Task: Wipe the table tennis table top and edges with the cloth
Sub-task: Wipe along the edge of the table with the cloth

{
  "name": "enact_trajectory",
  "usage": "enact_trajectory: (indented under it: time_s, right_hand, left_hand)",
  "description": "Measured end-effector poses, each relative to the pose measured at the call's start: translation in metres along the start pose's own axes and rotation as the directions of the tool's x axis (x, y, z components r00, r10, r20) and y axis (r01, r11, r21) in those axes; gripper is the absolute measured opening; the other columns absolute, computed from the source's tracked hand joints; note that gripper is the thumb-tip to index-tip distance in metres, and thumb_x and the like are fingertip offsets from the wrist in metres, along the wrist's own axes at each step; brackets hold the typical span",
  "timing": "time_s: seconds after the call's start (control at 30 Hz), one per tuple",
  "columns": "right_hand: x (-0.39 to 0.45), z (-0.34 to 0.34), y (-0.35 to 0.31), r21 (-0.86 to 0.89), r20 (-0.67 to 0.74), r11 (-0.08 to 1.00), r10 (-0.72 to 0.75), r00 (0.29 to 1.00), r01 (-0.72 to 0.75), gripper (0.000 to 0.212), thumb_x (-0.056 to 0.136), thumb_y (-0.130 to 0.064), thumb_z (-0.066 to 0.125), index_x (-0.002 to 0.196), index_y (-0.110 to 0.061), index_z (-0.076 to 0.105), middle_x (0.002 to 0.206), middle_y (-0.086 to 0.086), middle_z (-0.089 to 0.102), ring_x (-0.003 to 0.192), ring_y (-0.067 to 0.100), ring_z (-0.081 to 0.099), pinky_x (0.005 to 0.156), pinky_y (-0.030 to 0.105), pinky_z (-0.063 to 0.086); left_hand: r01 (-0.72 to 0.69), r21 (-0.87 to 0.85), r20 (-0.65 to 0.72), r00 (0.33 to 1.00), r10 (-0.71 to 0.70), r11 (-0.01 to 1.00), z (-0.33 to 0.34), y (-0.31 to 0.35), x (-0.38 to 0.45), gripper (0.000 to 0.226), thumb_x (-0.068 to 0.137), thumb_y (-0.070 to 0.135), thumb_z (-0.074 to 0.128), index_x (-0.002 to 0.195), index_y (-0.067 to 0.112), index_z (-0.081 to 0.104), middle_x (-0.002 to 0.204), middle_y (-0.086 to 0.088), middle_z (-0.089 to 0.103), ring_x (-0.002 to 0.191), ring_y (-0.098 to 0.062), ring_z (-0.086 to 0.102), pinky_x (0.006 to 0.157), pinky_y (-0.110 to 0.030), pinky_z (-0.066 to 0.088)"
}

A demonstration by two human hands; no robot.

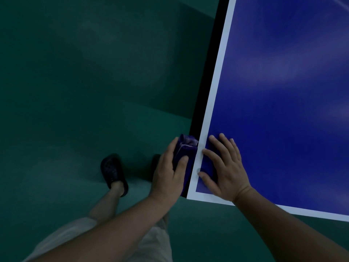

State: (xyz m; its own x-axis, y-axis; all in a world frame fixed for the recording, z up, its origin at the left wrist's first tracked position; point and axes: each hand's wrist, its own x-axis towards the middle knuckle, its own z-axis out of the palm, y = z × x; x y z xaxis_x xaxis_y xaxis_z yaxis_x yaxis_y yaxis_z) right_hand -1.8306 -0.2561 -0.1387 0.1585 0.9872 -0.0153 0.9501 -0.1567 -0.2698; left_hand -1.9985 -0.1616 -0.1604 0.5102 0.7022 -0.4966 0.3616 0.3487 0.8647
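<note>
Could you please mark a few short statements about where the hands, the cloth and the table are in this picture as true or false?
1. The left hand holds the purple cloth against the side edge of the table. True.
2. The right hand grips the cloth. False: it lies flat with spread fingers on the blue top, near the corner, and holds nothing.
3. The cloth lies in the middle of the table top. False: it is at the table's dark side edge, beside the white border line.
4. Both hands are near the same corner of the table. True.
5. The floor is red. False: it is dark green.
</note>
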Motion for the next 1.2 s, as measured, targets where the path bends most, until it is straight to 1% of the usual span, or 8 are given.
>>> enact_trajectory:
  time_s: [0.1, 0.23, 0.33, 0.5, 0.67, 0.83, 1.0, 1.2]
  right_hand:
    - [0.000, 0.000, 0.000, 0.006, -0.007, 1.000, -0.005, 1.000, 0.005, 0.055, 0.092, -0.052, 0.055, 0.133, -0.015, 0.051, 0.153, 0.016, 0.040, 0.148, 0.039, 0.027, 0.117, 0.063, 0.023]
    - [0.001, -0.003, 0.000, 0.006, -0.004, 1.000, -0.006, 1.000, 0.006, 0.054, 0.091, -0.050, 0.057, 0.132, -0.016, 0.050, 0.152, 0.017, 0.041, 0.148, 0.039, 0.027, 0.117, 0.062, 0.023]
    - [0.002, -0.004, 0.000, 0.018, -0.002, 1.000, 0.001, 1.000, -0.001, 0.053, 0.091, -0.048, 0.057, 0.132, -0.016, 0.050, 0.152, 0.017, 0.042, 0.147, 0.040, 0.028, 0.117, 0.063, 0.023]
    - [0.001, -0.002, 0.001, 0.026, -0.006, 1.000, -0.014, 1.000, 0.014, 0.052, 0.092, -0.048, 0.056, 0.131, -0.015, 0.051, 0.152, 0.017, 0.042, 0.147, 0.040, 0.029, 0.117, 0.062, 0.023]
    - [0.002, -0.004, 0.000, 0.032, 0.008, 0.999, -0.010, 1.000, 0.010, 0.050, 0.093, -0.049, 0.055, 0.129, -0.015, 0.052, 0.152, 0.018, 0.042, 0.146, 0.041, 0.030, 0.117, 0.063, 0.023]
    - [0.002, -0.006, 0.000, 0.031, 0.055, 0.999, -0.008, 0.998, 0.006, 0.051, 0.095, -0.051, 0.051, 0.132, -0.015, 0.050, 0.154, 0.015, 0.037, 0.148, 0.039, 0.027, 0.116, 0.065, 0.022]
    - [0.034, -0.026, 0.009, 0.036, 0.061, 0.999, -0.039, 0.997, 0.037, 0.051, 0.097, -0.053, 0.050, 0.131, -0.015, 0.052, 0.153, 0.016, 0.040, 0.148, 0.036, 0.028, 0.119, 0.062, 0.019]
    - [0.191, -0.053, 0.099, -0.173, 0.073, 0.963, -0.195, 0.978, 0.205, 0.059, 0.100, -0.047, 0.046, 0.131, 0.002, 0.053, 0.133, 0.026, 0.052, 0.129, 0.044, 0.046, 0.114, 0.056, 0.032]
  left_hand:
    - [-0.013, 0.030, -0.039, 0.999, 0.014, 0.999, 0.009, 0.011, 0.042, 0.051, 0.098, 0.041, 0.047, 0.148, 0.033, 0.038, 0.142, 0.004, 0.050, 0.124, -0.008, 0.049, 0.104, -0.029, 0.040]
    - [-0.029, 0.023, -0.043, 0.999, 0.030, 0.999, 0.016, 0.041, 0.113, 0.053, 0.101, 0.028, 0.049, 0.151, 0.025, 0.032, 0.147, -0.003, 0.046, 0.130, -0.017, 0.046, 0.102, -0.024, 0.034]
    - [-0.108, -0.003, 0.016, 0.994, 0.108, 0.994, 0.011, 0.039, 0.099, 0.059, 0.098, 0.031, 0.047, 0.153, 0.033, 0.026, 0.152, 0.005, 0.040, 0.133, -0.009, 0.041, 0.104, -0.024, 0.032]
    - [-0.134, 0.017, 0.066, 0.989, 0.132, 0.991, 0.004, 0.002, 0.046, 0.056, 0.096, 0.041, 0.041, 0.137, 0.072, 0.018, 0.151, 0.013, 0.035, 0.132, 0.005, 0.036, 0.106, -0.014, 0.028]
    - [-0.200, 0.016, 0.083, 0.977, 0.198, 0.980, 0.010, 0.014, 0.085, 0.057, 0.099, 0.029, 0.043, 0.148, 0.048, 0.021, 0.149, 0.003, 0.036, 0.116, 0.023, 0.034, 0.097, 0.002, 0.023]
    - [-0.256, 0.029, 0.101, 0.962, 0.252, 0.966, 0.009, 0.011, 0.087, 0.057, 0.097, 0.037, 0.041, 0.149, 0.052, 0.020, 0.144, -0.006, 0.040, 0.118, -0.016, 0.050, 0.102, -0.030, 0.041]
    - [-0.235, -0.002, 0.097, 0.967, 0.234, 0.972, 0.014, 0.034, 0.105, 0.058, 0.096, 0.029, 0.041, 0.144, 0.055, 0.021, 0.143, -0.007, 0.040, 0.119, -0.015, 0.048, 0.104, -0.026, 0.037]
    - [-0.138, 0.050, 0.066, 0.989, 0.135, 0.989, 0.024, 0.081, 0.177, 0.057, 0.101, 0.021, 0.043, 0.149, 0.048, 0.029, 0.141, -0.009, 0.038, 0.115, -0.027, 0.053, 0.103, -0.040, 0.044]
